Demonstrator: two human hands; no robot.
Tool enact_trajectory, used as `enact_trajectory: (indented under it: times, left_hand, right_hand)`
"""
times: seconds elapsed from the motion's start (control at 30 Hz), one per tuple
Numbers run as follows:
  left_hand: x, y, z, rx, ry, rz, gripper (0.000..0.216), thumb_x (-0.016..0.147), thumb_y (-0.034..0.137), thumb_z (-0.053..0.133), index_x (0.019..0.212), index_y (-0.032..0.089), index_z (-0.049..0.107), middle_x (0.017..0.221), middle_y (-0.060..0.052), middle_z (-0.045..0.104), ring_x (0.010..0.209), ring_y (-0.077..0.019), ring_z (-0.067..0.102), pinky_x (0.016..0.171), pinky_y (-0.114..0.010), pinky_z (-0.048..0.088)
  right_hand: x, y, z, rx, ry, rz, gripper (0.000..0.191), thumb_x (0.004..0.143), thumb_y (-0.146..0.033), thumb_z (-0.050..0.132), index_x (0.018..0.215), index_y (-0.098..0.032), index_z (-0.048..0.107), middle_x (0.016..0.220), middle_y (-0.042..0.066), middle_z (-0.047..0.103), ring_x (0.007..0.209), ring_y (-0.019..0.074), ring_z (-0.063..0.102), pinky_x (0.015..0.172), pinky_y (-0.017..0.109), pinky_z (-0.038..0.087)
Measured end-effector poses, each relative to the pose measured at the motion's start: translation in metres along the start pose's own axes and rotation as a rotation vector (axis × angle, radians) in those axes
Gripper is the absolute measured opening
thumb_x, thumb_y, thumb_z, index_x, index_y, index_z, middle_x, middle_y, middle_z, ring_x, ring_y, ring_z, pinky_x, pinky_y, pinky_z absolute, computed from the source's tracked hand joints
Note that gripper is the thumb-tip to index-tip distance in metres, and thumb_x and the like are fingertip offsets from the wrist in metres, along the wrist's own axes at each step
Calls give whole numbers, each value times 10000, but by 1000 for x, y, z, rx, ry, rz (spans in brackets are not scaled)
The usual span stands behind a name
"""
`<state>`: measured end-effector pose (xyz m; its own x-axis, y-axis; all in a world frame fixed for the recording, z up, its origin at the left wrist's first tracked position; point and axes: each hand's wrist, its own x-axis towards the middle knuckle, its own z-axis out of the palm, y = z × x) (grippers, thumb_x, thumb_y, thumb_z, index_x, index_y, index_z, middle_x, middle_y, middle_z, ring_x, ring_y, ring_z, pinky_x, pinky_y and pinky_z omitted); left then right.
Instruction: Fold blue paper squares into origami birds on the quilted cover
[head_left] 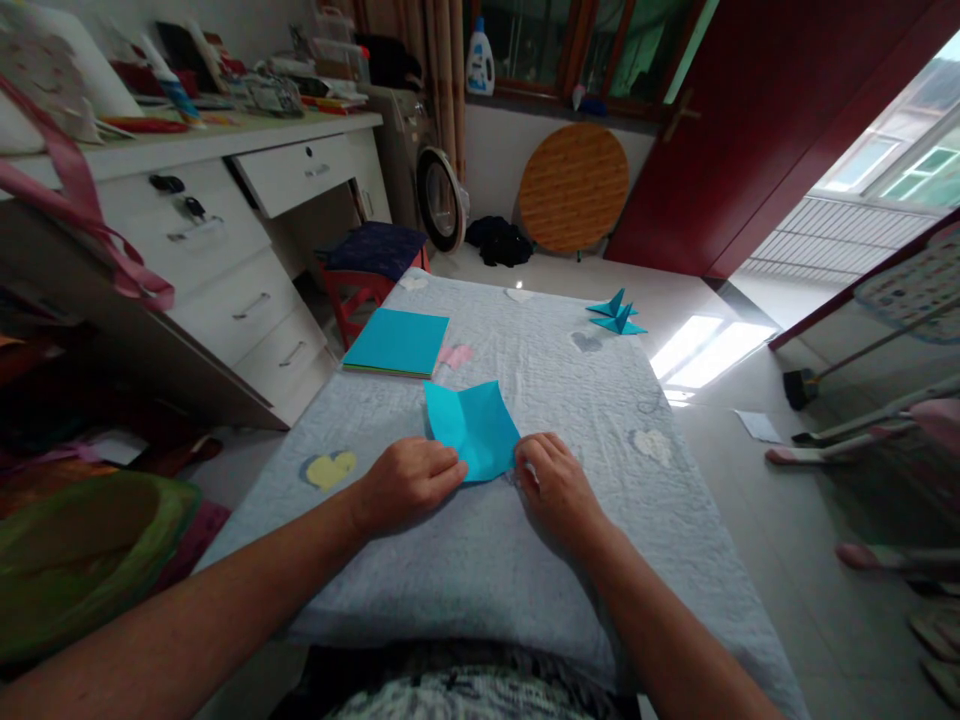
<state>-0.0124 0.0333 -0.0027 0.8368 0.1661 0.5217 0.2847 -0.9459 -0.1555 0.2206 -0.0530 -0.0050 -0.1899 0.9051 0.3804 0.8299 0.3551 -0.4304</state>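
A creased sheet of blue origami paper (474,428) lies on the cloth-covered table (570,400) in front of me, its far corners lifted a little. My left hand (420,478) is closed on the sheet's near left corner, thumb on top. At its near right edge, my right hand (551,480) pinches the paper with curled fingers. Beyond my left hand is a stack of coloured paper (397,342) with a blue sheet on top. Two folded blue paper shapes (619,315) with pointed wings stand at the table's far right corner.
A red stool (352,300) with a dark cushion stands at the table's far left. White drawers (247,290) line the left side, near a green-lined bin (90,560). Behind are an open washing machine (439,200) and a round wooden board (574,187).
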Motion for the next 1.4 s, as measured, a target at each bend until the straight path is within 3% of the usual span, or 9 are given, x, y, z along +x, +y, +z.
enact_trajectory:
  times: [0.07, 0.17, 0.27, 0.37, 0.5, 0.7, 0.87, 1.13, 1.4]
  left_hand:
    - [-3, 0, -1, -70, -66, -64, 231, 972, 198, 465, 805, 206, 625, 658, -6, 562, 606, -133, 522, 575, -259, 416]
    - [-4, 1, -4, -179, -103, -159, 219, 974, 240, 475, 847, 219, 653, 685, -23, 595, 650, -151, 540, 630, -275, 453]
    - [0, 3, -8, -240, -91, -169, 184, 963, 231, 508, 876, 231, 670, 720, -36, 640, 718, -171, 565, 716, -308, 468]
    - [2, 5, -7, -266, -91, -93, 181, 959, 210, 518, 868, 225, 674, 764, -41, 668, 758, -177, 588, 745, -320, 456]
    - [-1, 3, -4, -305, -118, -64, 193, 956, 221, 513, 843, 194, 667, 840, -56, 685, 732, -170, 610, 674, -302, 447]
    - [-3, -4, -3, -629, -174, -397, 101, 901, 233, 602, 822, 184, 643, 901, -45, 679, 868, -177, 632, 790, -285, 481]
    - [2, -8, -3, -770, -207, -621, 145, 900, 275, 586, 821, 175, 654, 784, -8, 633, 743, -151, 595, 710, -271, 447]
    - [4, -11, -1, -780, -222, -741, 177, 833, 324, 599, 748, 173, 630, 671, 24, 555, 643, -130, 502, 611, -242, 388]
    - [6, -10, 0, -712, -152, -772, 336, 899, 375, 528, 627, 179, 501, 679, 13, 509, 647, -130, 493, 623, -254, 404]
  right_hand:
    - [1, -2, -2, -35, -13, 31, 197, 906, -59, 509, 913, -212, 632, 911, 64, 673, 927, 226, 558, 857, 376, 436]
    - [0, -6, -3, -138, 3, 23, 239, 896, -70, 569, 1021, -246, 671, 1079, 62, 692, 1128, 263, 511, 986, 449, 344]
    - [0, -8, 0, -190, 2, -21, 179, 903, -135, 625, 973, -277, 709, 1154, 42, 681, 1205, 282, 466, 1027, 478, 285]
    - [0, -6, 4, -189, -3, -32, 101, 882, -174, 681, 845, -257, 724, 1114, 35, 692, 1138, 273, 500, 984, 451, 326]
    - [1, -1, 4, -104, -42, 14, 117, 896, -160, 658, 847, -231, 738, 984, 42, 709, 943, 223, 559, 847, 367, 427]
    - [-5, 3, -2, 17, -81, 87, 181, 927, -128, 579, 867, -221, 723, 976, 49, 712, 910, 200, 599, 863, 344, 459]
    - [-8, 5, -1, 85, -50, 177, 144, 883, -108, 606, 846, -212, 698, 1001, 54, 691, 949, 216, 583, 886, 377, 444]
    - [-6, 8, 1, 102, -36, 301, 136, 868, -152, 618, 836, -228, 726, 981, 59, 656, 951, 232, 552, 883, 413, 406]
    - [-3, 4, 5, 37, -7, 380, 142, 880, -191, 611, 773, -229, 696, 976, 64, 642, 959, 254, 525, 858, 423, 375]
